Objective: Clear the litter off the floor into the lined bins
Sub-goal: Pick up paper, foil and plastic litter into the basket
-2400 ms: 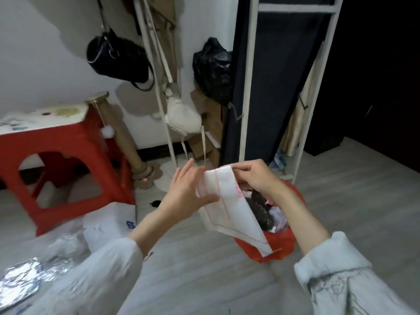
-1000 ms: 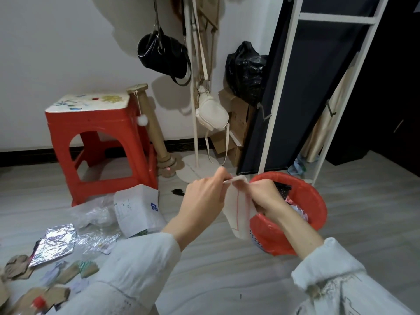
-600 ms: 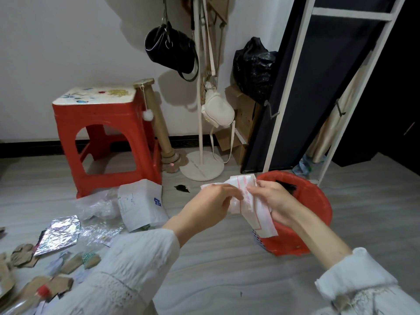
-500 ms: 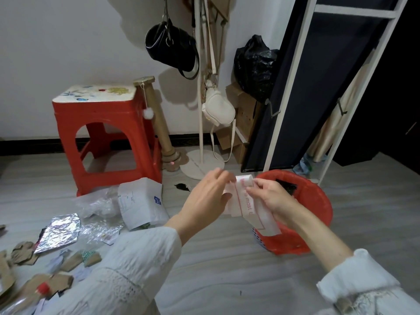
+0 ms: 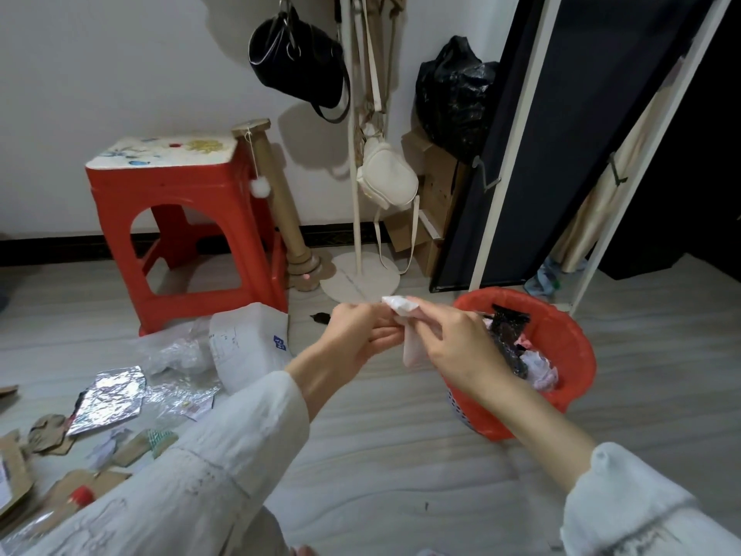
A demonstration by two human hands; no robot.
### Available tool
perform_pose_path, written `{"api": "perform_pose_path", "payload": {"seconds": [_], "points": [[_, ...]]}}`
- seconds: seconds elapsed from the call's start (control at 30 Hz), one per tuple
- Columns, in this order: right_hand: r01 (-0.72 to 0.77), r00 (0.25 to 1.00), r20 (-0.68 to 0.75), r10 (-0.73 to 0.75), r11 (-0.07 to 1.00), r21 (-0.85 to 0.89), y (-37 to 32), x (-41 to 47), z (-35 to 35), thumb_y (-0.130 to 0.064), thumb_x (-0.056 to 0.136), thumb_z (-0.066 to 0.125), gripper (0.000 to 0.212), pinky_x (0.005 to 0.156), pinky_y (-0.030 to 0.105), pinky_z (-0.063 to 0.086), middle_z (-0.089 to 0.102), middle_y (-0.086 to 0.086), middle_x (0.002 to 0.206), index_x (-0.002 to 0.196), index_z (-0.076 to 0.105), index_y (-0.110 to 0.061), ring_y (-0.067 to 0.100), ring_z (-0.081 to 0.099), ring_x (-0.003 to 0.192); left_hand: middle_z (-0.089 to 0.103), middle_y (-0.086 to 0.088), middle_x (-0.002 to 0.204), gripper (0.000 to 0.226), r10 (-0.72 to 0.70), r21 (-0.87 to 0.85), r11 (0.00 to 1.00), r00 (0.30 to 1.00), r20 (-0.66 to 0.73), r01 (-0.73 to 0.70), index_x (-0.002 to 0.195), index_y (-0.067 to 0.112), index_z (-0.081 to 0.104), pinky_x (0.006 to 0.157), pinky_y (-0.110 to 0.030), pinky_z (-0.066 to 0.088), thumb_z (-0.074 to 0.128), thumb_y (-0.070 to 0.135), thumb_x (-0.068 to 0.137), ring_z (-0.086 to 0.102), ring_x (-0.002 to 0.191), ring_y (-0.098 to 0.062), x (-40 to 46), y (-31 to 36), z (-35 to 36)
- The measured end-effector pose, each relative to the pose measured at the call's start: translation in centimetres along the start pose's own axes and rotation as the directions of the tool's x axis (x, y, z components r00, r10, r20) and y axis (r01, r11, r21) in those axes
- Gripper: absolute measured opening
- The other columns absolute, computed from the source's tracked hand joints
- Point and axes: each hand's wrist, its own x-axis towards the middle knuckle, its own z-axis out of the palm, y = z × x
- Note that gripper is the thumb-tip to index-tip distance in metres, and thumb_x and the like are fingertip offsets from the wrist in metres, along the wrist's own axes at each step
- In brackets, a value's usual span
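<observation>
Grey floor (image 5: 381, 455), red bin (image 5: 561, 343), red stool (image 5: 180, 218), foil scraps (image 5: 108, 399), cardboard bits (image 5: 48, 435)

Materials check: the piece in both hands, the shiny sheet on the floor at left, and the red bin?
White piece: looks like thin paper or soft plastic film; it crumples and folds between the left hand and right hand.
Silver sheet: metallised foil or film, mirror-bright with creases.
Red bin: liner looks like thin glossy plastic with a wrinkled rim, over a perforated basket.

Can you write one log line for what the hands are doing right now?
left hand: pinches white wrapper | right hand: grips it | red bin: beside | floor litter: remains
</observation>
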Motion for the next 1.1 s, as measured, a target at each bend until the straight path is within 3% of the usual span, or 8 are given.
{"api": "perform_pose_path", "payload": {"seconds": [0.1,0.2,0.33,0.67,0.77,0.87,1.0,1.1], "points": [[-0.078,0.981,0.185,0.063,0.994,0.078,0.5,0.0,-0.5,-0.025,0.093,0.054,0.047,0.087,0.009,0.041,0.065,-0.007,0.116,0.138,0.044,-0.026,-0.007,0.056,0.102,0.071,-0.019,0.086,0.029,-0.062,-0.160,0.984,0.992,0.108,0.079,0.098,-0.006,0.060,0.064,-0.026,0.059,0.035,-0.002,0.086,0.071,0.074,-0.024,0.0,0.6,-0.6],[-0.108,0.965,0.244,0.100,0.994,0.022,1.4,-0.1,-0.2,-0.036,0.084,0.066,0.075,0.104,0.030,0.040,0.047,-0.002,0.141,0.146,0.025,-0.030,0.013,0.046,0.126,0.069,-0.017,0.107,0.037,-0.021,0.030,0.999,0.987,0.159,0.016,0.111,-0.003,0.062,0.089,-0.035,0.053,0.035,0.000,0.085,0.067,0.098,-0.022,0.2,0.4,-0.3],[-0.103,0.970,0.223,0.101,0.995,-0.004,1.7,-0.2,-0.1,-0.038,0.082,0.068,0.082,0.101,0.026,0.033,0.040,-0.005,0.145,0.147,0.019,-0.031,0.014,0.038,0.131,0.065,-0.003,0.120,0.048,0.089,0.306,0.941,0.976,0.198,-0.148,0.121,0.007,0.060,0.109,-0.043,0.032,0.033,-0.002,0.083,0.054,0.119,-0.012,0.3,0.0,0.3],[-0.264,0.947,-0.203,0.249,0.963,-0.050,8.2,-0.1,-3.6,-0.021,0.092,0.054,0.025,0.068,0.028,0.038,0.067,0.005,0.093,0.115,0.061,-0.015,0.024,0.061,0.089,0.057,-0.011,0.127,0.048,-0.019,0.563,0.802,0.935,0.355,-0.198,0.123,0.010,0.058,0.093,-0.029,0.042,0.035,-0.009,0.086,0.050,0.119,-0.021,4.3,-0.3,7.9],[-0.330,0.937,-0.199,0.288,0.916,-0.228,13.2,-0.3,-4.1,-0.013,0.088,0.055,0.022,0.068,0.033,0.043,0.069,0.009,0.092,0.107,0.067,-0.016,0.028,0.062,0.088,0.059,-0.014,0.125,0.045,0.080,0.692,0.657,0.940,0.330,-0.299,0.118,0.007,0.062,0.104,-0.035,0.041,0.034,-0.008,0.087,0.052,0.120,-0.025,7.6,-3.6,10.3],[-0.352,0.935,-0.100,0.339,0.861,-0.368,18.2,-0.6,-3.8,-0.007,0.084,0.057,0.026,0.080,0.034,0.042,0.065,0.004,0.101,0.101,0.073,-0.020,0.025,0.054,0.099,0.058,-0.010,0.125,0.042,0.191,0.839,0.357,0.911,0.364,-0.410,0.122,0.009,0.056,0.100,-0.032,0.042,0.040,-0.003,0.085,0.052,0.118,-0.025,11.1,-8.1,10.2],[-0.302,0.834,0.150,0.531,0.667,-0.681,23.3,-0.4,-2.7,-0.024,0.088,0.053,0.021,0.096,0.039,0.030,0.058,-0.002,0.113,0.099,0.070,-0.031,0.024,0.042,0.115,0.036,-0.004,0.143,0.048,-0.067,0.792,-0.218,0.819,0.571,-0.570,0.139,0.021,0.038,0.113,-0.047,0.021,0.047,0.020,0.091,0.020,0.140,-0.025,15.5,-15.0,7.0],[-0.293,0.738,0.276,0.615,0.661,-0.691,25.5,-0.7,-0.6,-0.024,0.086,0.056,0.020,0.092,0.035,0.041,0.059,0.007,0.118,0.102,0.069,-0.025,0.027,0.051,0.116,0.036,-0.002,0.143,0.044,-0.061,0.690,-0.333,0.745,0.664,-0.643,0.138,0.028,0.040,0.115,-0.054,0.008,0.046,0.034,0.095,0.013,0.143,-0.025,17.6,-17.0,5.9]]}}
